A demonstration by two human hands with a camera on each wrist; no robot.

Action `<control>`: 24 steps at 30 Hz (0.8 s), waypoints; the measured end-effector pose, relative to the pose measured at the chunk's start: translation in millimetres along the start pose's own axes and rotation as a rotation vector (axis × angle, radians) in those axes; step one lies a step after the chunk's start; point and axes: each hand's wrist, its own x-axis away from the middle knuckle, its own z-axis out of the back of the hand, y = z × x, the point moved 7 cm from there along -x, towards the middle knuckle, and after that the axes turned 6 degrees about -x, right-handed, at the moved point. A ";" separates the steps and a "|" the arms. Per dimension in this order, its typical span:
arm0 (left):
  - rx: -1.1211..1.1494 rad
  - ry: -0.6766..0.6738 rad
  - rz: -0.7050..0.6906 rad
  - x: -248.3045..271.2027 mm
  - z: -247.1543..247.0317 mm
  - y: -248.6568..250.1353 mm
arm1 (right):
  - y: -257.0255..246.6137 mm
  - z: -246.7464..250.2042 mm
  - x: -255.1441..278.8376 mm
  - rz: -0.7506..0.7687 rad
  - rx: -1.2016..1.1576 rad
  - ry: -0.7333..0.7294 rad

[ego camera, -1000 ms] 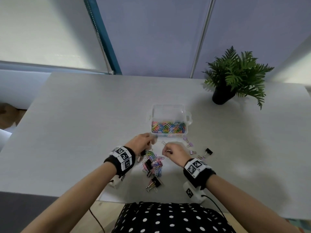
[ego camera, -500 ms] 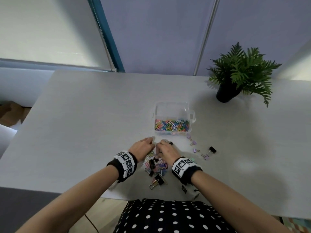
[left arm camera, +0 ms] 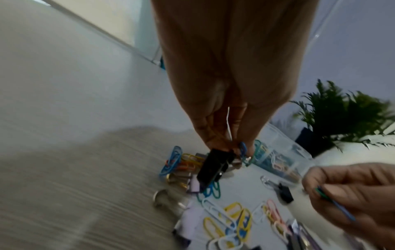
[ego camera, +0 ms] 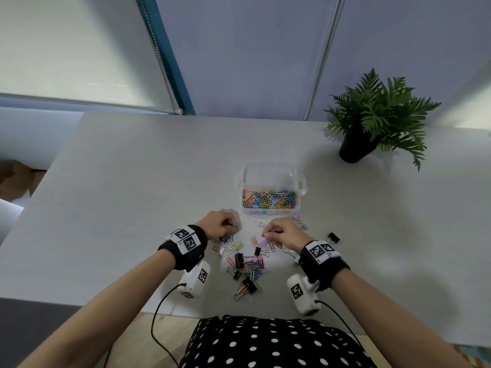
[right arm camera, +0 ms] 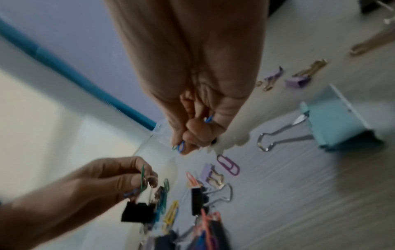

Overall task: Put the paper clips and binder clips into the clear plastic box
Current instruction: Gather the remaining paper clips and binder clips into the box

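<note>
The clear plastic box (ego camera: 271,171) stands open mid-table, its floor covered with coloured paper clips. In front of it lies a loose pile of paper clips and binder clips (ego camera: 244,258). My left hand (ego camera: 231,229) hovers at the pile's left edge. It pinches green, blue and white paper clips (left arm camera: 242,148), and a black binder clip (left arm camera: 211,166) hangs at its fingertips. My right hand (ego camera: 268,232) is at the pile's right edge, fingers curled round blue and green paper clips (right arm camera: 181,147). Both hands are just short of the box.
A potted fern (ego camera: 372,123) stands at the back right. A lone black binder clip (ego camera: 333,237) and small lilac clips (ego camera: 301,221) lie right of my right hand. A large teal binder clip (right arm camera: 333,125) sits under my right wrist. The table's front edge (ego camera: 132,306) is close.
Half a second ago both hands were pressed together over the pile. They have drawn apart sideways, each with clips pinched in its fingers.
</note>
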 end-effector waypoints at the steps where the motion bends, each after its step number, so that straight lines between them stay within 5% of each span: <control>1: 0.037 0.010 0.019 -0.9 2.4 -4.2 | -0.4 0.7 1.6 -0.005 -0.080 -0.004; 9: 0.258 0.026 -0.054 -1.3 23.6 11.5 | -15.2 14.0 11.2 -0.027 -0.351 -0.018; 15: 0.240 0.235 -0.048 -37.3 59.7 52.4 | -47.8 64.0 -16.5 0.038 -0.457 0.272; 17: 0.205 0.213 -0.053 -47.5 61.0 66.9 | -53.7 69.7 -27.1 0.012 -0.300 0.291; 20: 0.100 0.143 -0.098 -50.3 52.7 77.9 | -62.4 65.9 -29.5 0.019 0.351 0.263; 24: -0.005 0.164 -0.248 -18.7 40.8 71.2 | -70.3 25.1 6.2 0.359 0.708 0.193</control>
